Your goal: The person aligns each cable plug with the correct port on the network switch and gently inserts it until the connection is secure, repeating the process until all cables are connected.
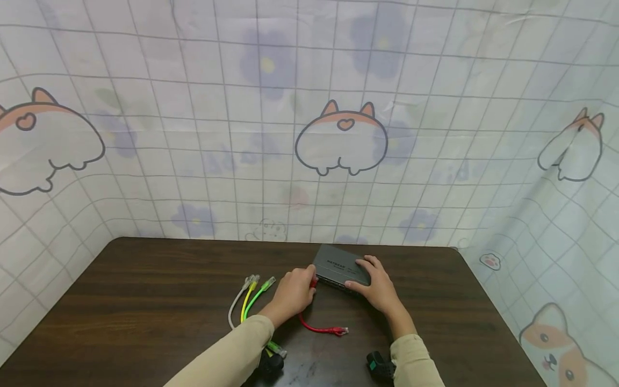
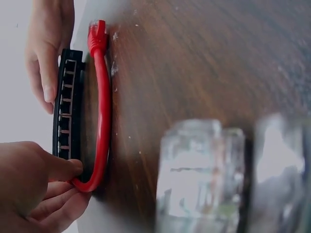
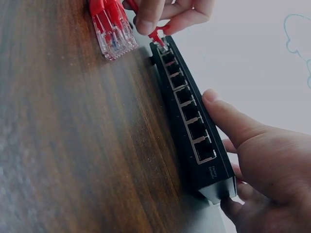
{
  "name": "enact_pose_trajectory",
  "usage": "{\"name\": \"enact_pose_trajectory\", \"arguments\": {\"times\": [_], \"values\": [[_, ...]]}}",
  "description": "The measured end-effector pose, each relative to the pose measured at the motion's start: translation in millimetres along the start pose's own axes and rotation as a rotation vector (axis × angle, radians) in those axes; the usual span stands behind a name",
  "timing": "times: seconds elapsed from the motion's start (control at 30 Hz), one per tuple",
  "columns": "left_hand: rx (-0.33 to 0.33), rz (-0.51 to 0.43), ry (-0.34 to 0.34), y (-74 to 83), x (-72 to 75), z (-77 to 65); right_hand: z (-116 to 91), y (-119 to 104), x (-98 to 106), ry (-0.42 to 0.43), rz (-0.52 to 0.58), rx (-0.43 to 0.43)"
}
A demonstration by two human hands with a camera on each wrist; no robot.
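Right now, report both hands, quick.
Left hand: pinching one end of the red cable.
Right hand: gripping the network switch by its side.

The switch (image 1: 340,265) looks matt, the red cable (image 2: 104,104) smooth plastic (faintly glossy).

The left hand (image 2: 22,179), at lower left, pinches a red Ethernet cable (image 2: 103,116) between thumb and fingers, at the lower end of a black Ethernet switch (image 2: 63,104). The switch stands lengthwise up the view, its row of ports facing the tabletop side; the thumb covers the row's bottom end. From the fingers the cable bends and runs upward beside the switch, over the dark wood-grain tabletop (image 2: 204,73), to a red-booted plug (image 2: 97,34). The right hand (image 2: 51,34) reaches down from the top, its fingers at the switch's edge. Clear connector plugs (image 2: 189,174), blurred, fill the lower right close to the camera.
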State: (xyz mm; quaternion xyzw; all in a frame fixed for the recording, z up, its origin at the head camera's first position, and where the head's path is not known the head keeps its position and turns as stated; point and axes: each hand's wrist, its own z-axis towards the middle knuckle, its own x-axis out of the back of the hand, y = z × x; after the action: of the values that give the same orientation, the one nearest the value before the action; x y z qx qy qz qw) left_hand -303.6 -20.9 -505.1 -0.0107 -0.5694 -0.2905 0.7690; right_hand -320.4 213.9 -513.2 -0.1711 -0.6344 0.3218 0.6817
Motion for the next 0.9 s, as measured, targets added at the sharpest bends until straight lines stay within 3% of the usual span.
{"name": "enact_pose_trajectory", "arguments": {"times": [0.7, 0.9], "values": [[0.001, 0.005, -0.014, 0.6, -3.8, 5.8, -0.4, -1.1, -4.4, 0.008, 0.004, -0.027], [0.057, -0.051, -0.046, -1.7, -0.5, 4.1, 0.6, -1.1, -3.2, 0.013, 0.004, -0.020]]}}
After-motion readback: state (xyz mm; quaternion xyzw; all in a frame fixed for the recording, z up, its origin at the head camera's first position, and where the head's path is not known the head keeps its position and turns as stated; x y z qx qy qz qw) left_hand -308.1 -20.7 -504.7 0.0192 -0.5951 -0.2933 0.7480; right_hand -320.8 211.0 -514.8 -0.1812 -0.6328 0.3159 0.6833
